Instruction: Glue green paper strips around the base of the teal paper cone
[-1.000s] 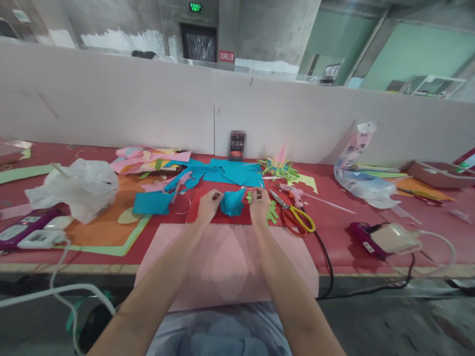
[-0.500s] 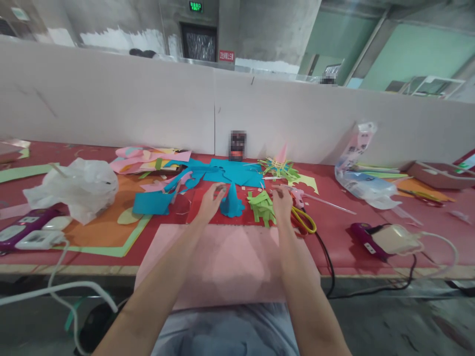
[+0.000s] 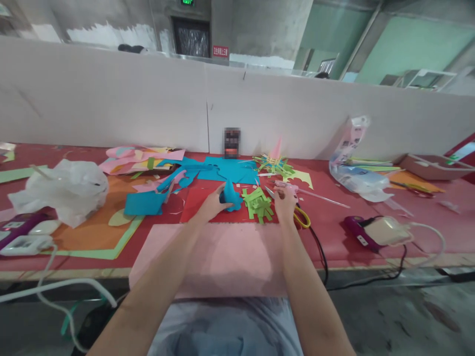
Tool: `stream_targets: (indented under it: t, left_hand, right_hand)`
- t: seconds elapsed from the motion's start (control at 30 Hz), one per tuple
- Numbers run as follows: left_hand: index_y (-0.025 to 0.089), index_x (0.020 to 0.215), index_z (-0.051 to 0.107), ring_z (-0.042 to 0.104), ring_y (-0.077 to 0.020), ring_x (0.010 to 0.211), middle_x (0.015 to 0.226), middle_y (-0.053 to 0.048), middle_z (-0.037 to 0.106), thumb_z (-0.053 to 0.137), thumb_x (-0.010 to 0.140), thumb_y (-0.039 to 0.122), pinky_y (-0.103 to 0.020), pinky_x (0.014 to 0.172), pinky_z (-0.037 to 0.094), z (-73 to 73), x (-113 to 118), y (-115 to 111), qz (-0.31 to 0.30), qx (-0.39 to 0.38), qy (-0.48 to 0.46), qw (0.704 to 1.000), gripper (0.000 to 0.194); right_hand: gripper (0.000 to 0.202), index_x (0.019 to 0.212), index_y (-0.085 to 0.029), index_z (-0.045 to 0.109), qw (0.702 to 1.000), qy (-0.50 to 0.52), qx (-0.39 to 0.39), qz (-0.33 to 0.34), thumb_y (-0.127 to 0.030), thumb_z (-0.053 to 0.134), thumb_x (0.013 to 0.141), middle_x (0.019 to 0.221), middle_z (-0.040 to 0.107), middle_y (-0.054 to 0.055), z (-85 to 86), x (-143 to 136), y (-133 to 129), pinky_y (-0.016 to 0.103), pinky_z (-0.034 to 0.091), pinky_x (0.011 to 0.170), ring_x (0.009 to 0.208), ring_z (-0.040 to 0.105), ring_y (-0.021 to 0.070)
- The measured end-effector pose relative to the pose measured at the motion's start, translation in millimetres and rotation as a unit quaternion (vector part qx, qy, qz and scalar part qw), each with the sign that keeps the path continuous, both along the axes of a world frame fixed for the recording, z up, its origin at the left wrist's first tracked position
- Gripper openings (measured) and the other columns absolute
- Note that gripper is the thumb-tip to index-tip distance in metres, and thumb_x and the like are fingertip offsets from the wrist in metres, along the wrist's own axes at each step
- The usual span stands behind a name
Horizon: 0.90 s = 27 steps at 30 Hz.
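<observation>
In the head view, our left hand (image 3: 212,206), partly closed, clasps the blue cone (image 3: 230,194) on the red sheet (image 3: 192,201), beside green strips (image 3: 259,203). Our right hand (image 3: 285,203) curls at the pink glue gun (image 3: 293,188); we cannot tell whether it grips it.

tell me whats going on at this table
A person's left hand holds the blue cone by its side; the cone stands point up on a red sheet. The right hand is by the scissors and the pink glue gun, and whether it grips either is hard to tell. Between the hands lies a heap of green strips. Farther back are blue sheets and a pink cone.
</observation>
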<state>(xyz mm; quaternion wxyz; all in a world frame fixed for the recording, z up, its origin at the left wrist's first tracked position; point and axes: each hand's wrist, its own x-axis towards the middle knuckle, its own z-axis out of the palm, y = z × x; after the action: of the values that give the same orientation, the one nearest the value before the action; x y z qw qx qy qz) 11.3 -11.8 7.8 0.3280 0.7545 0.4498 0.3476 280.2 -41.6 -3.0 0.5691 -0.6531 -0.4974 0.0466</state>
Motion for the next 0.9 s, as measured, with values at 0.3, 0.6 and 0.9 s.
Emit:
stream_targets:
  t: [0.3, 0.6, 0.9]
  left_hand:
    - [0.025, 0.137, 0.040, 0.056, -0.0288, 0.113, 0.126, -0.010, 0.058, 0.077, 0.061, 0.033, -0.043, 0.095, 0.045, -4.4, 4, 2, 0.000, 0.004, 0.029, 1.000, 0.085]
    - [0.024, 0.135, 0.043, 0.055, -0.0298, 0.113, 0.126, -0.011, 0.059, 0.075, 0.064, 0.031, -0.047, 0.097, 0.043, -8.9, 2, 7, -0.025, 0.016, -0.003, 1.000, 0.077]
    - [0.022, 0.138, 0.038, 0.054, -0.0285, 0.116, 0.128, -0.012, 0.057, 0.072, 0.068, 0.032, -0.047, 0.100, 0.040, -12.2, -2, 14, -0.014, 0.015, -0.014, 1.000, 0.079]
  right_hand:
    - [0.024, 0.087, -0.020, 0.070, 0.975, -0.200, -0.096, -0.022, -0.032, 0.049, 0.083, 0.094, 0.063, 0.010, -0.7, -16, 3, 0.037, 0.038, 0.085, 0.090, 0.053, 0.0226]
    - [0.013, 0.079, -0.018, 0.066, 0.972, -0.187, -0.125, -0.065, -0.029, 0.058, 0.078, 0.093, 0.062, 0.012, -11.0, -34, 10, 0.039, 0.036, 0.081, 0.092, 0.052, 0.0256]
    - [0.017, 0.078, -0.018, 0.062, 0.996, -0.063, -0.069, -0.009, -0.032, 0.054, 0.078, 0.088, 0.064, 0.008, 1.0, -31, 4, 0.034, 0.041, 0.078, 0.080, 0.055, 0.0199]
